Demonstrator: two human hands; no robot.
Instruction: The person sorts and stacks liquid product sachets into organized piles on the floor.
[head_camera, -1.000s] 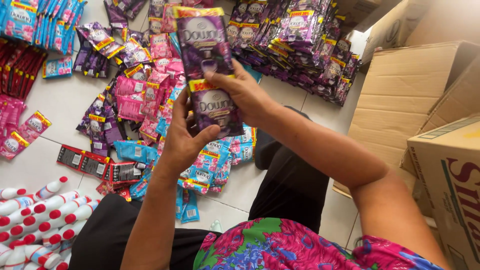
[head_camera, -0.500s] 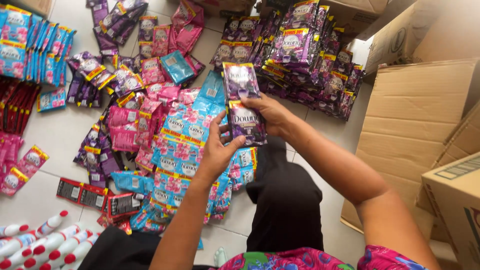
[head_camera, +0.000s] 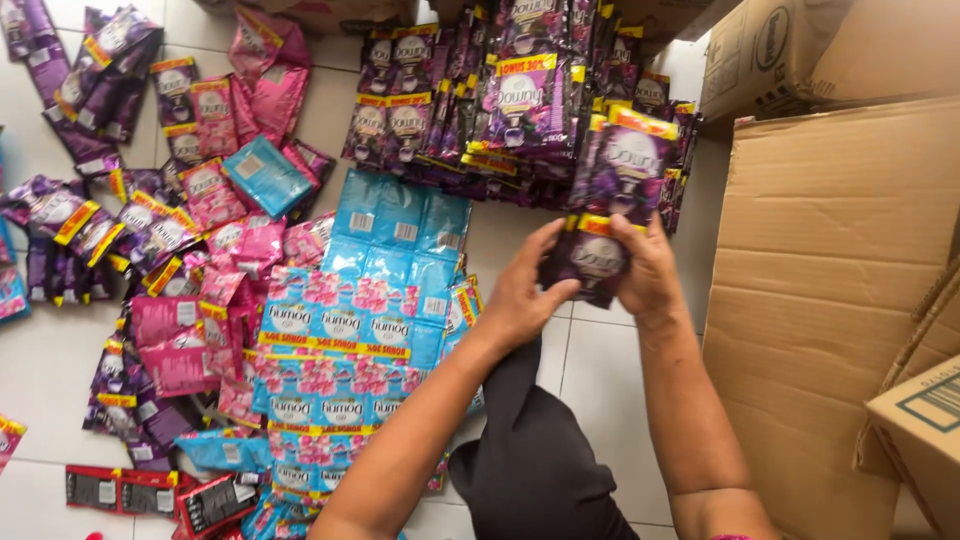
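Left hand (head_camera: 520, 300) and right hand (head_camera: 645, 268) both closed on lower end of strip of dark purple sachets (head_camera: 612, 215), fingers pinching its bottom packet from either side. Strip runs up and away from grip, upper packet overlapping pile of purple sachets (head_camera: 500, 100) just beyond. Sheets of blue sachets (head_camera: 345, 335) lie left of grip, on tiled floor (head_camera: 600, 390). Flattened cardboard box (head_camera: 830, 300) right of grip. Pink sachets (head_camera: 185, 345) farther left.

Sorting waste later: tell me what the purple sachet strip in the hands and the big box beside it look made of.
Purple sachet strip: likely thin plastic film, glossy; it shows highlights and crinkles.
Box: brown corrugated cardboard, matte, with creased flaps.
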